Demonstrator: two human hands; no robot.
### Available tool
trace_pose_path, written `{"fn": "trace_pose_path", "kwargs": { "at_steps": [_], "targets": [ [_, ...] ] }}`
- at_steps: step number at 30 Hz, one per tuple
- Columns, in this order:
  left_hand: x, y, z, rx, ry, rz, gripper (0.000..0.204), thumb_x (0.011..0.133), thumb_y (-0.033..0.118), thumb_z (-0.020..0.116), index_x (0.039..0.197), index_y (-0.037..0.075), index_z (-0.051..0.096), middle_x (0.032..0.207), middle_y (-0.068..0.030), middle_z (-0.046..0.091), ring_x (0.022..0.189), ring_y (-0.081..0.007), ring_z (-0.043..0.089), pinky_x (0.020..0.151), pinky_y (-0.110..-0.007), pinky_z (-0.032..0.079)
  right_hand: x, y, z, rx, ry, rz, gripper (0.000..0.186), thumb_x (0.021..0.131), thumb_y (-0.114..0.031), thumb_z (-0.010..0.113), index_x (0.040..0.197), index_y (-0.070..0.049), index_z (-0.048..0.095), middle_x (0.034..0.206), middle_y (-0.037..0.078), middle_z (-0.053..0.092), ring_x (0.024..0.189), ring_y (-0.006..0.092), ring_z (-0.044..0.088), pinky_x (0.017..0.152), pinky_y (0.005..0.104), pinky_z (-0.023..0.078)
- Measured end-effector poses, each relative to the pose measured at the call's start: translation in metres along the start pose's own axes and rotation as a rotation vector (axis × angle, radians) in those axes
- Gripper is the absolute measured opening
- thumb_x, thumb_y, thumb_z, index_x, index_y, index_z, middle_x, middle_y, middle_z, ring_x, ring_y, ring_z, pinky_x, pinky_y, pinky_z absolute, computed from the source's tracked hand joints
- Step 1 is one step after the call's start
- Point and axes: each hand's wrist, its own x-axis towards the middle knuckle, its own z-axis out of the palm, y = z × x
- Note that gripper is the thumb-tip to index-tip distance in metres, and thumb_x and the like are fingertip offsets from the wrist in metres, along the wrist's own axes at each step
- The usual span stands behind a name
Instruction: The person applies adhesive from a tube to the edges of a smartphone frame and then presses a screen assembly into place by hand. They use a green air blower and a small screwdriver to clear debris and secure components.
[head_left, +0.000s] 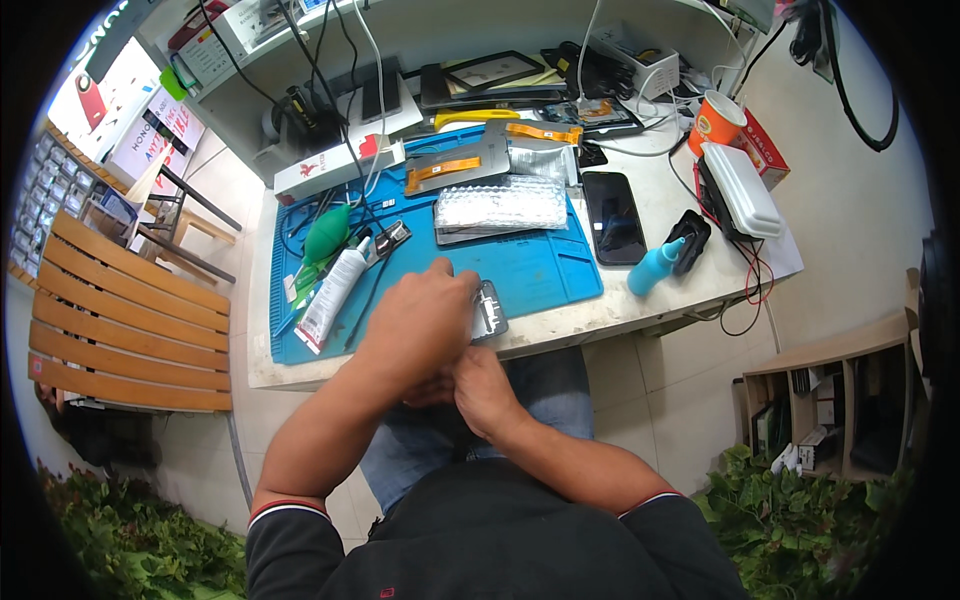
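At the front edge of the blue work mat point(535, 270), my left hand point(420, 315) is closed, its curled fingers against an opened phone body point(490, 312) with a dark rim and pale inner parts. Most of that body is hidden behind the hand. Lower down, over my lap, my right hand point(485, 390) is closed with its thumb side just below the phone body. What its fingers grip is hidden. A white tube point(335, 297) and a green air blower point(327, 235) lie left of my hands. Beyond them is a bubble-wrapped piece point(502, 204).
A black phone point(614, 218), a light-blue bottle point(656, 267) and a white case point(741, 190) are on the right. An orange cup point(716, 122) stands behind. Grey panels with orange flex cables point(445, 174) lie farther back. A white box point(325, 172) and hanging cables line the left.
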Motion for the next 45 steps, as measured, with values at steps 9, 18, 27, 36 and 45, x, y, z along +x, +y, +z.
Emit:
{"fn": "trace_pose_path", "kwargs": {
  "at_steps": [9, 18, 27, 36, 45],
  "targets": [
    [0.002, 0.0, -0.003, 0.056, -0.04, -0.002, 0.019, 0.099, 0.02, 0.068, 0.109, 0.009, 0.08, 0.103, -0.0203, 0.071, 0.087, -0.0437, 0.074, 0.08, -0.054, 0.06, -0.001, -0.002, -0.001, 0.03, -0.009, 0.024, 0.066, 0.116, -0.051, 0.05, 0.109, 0.013, 0.068, 0.097, 0.024, 0.076, 0.087, 0.0365, 0.081, 0.078, 0.0452, 0.068],
    [-0.008, -0.021, -0.005, -0.069, 0.227, 0.022, 0.022, 0.097, 0.012, 0.069, 0.117, 0.013, 0.077, 0.103, -0.0151, 0.07, 0.084, -0.0413, 0.073, 0.073, -0.051, 0.06, -0.004, -0.014, -0.001, 0.055, -0.036, 0.107, 0.06, 0.118, -0.043, 0.045, 0.12, 0.014, 0.063, 0.103, 0.028, 0.075, 0.088, 0.0394, 0.08, 0.081, 0.0464, 0.068],
    [-0.004, -0.094, 0.004, -0.144, 0.533, 0.094, 0.017, 0.086, 0.014, 0.086, 0.101, 0.009, 0.08, 0.102, -0.0112, 0.074, 0.1, -0.0317, 0.071, 0.091, -0.043, 0.056, -0.007, -0.031, -0.021, -0.032, -0.148, 0.212, 0.064, 0.118, -0.047, 0.044, 0.126, 0.014, 0.058, 0.101, 0.028, 0.074, 0.091, 0.042, 0.08, 0.081, 0.0498, 0.069],
    [0.009, -0.172, -0.034, 0.08, 0.305, -0.299, 0.057, 0.084, 0.035, 0.091, 0.132, 0.01, 0.075, 0.122, -0.0153, 0.077, 0.116, -0.0353, 0.072, 0.103, -0.045, 0.056, -0.017, -0.034, -0.013, 0.019, -0.119, 0.251, 0.055, 0.117, -0.043, 0.049, 0.12, 0.011, 0.061, 0.101, 0.025, 0.075, 0.094, 0.0429, 0.08, 0.082, 0.0503, 0.068],
    [0.004, -0.12, -0.071, -1.691, 0.624, 0.158, 0.061, 0.099, 0.022, 0.056, 0.155, -0.003, 0.052, 0.133, -0.0244, 0.068, 0.117, -0.0391, 0.07, 0.107, -0.05, 0.057, -0.019, -0.03, -0.017, -0.051, -0.095, 0.207, 0.056, 0.116, -0.043, 0.051, 0.113, 0.012, 0.064, 0.097, 0.023, 0.075, 0.088, 0.0376, 0.081, 0.077, 0.0446, 0.069]
  ]
}}
